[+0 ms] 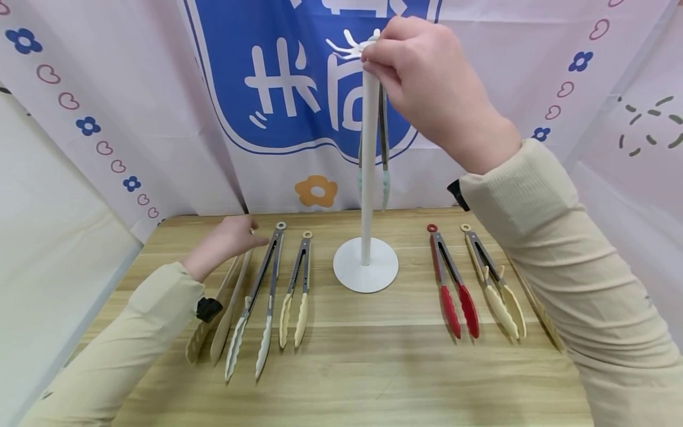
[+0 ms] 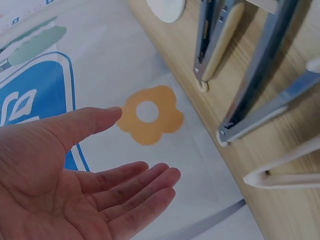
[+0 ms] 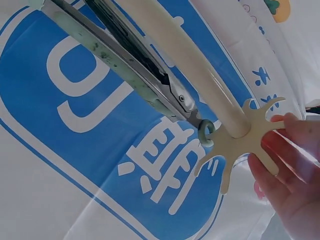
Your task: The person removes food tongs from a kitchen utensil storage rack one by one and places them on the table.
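My right hand pinches the top of a white hanging stand, at one of its curved hook arms. From another hook, tongs with mint-green tips hang by their loop, behind the pole. My left hand hovers at the table's back left with its thumb apart from its fingers, holding nothing; the left wrist view shows the empty palm. Below and beside it lie beige tongs, long white-tipped tongs and shorter cream-tipped tongs.
The stand's round base sits mid-table. Red tongs and cream tongs lie to its right, with another beige utensil partly hidden by my right sleeve. A printed cloth hangs behind the wooden table.
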`<control>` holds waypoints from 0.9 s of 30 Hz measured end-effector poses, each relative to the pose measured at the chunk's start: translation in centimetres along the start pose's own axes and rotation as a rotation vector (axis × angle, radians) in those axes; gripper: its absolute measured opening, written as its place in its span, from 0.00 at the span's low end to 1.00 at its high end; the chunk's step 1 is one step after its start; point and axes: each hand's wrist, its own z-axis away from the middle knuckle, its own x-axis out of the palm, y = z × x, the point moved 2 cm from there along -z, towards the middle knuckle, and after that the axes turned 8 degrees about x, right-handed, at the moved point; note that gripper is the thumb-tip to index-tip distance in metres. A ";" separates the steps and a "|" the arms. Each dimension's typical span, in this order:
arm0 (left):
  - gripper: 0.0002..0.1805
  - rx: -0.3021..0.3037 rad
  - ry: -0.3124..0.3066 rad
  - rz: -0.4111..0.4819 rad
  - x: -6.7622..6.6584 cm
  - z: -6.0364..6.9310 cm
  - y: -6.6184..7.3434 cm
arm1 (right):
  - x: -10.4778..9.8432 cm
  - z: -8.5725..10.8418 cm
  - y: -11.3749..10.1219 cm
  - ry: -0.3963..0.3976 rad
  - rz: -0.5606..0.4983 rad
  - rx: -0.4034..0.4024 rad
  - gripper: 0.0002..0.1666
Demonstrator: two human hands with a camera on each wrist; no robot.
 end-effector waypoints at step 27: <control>0.29 0.047 0.015 0.023 0.2 -0.7 2.4 | 1.6 0.2 -0.5 0.307 -0.104 0.105 0.18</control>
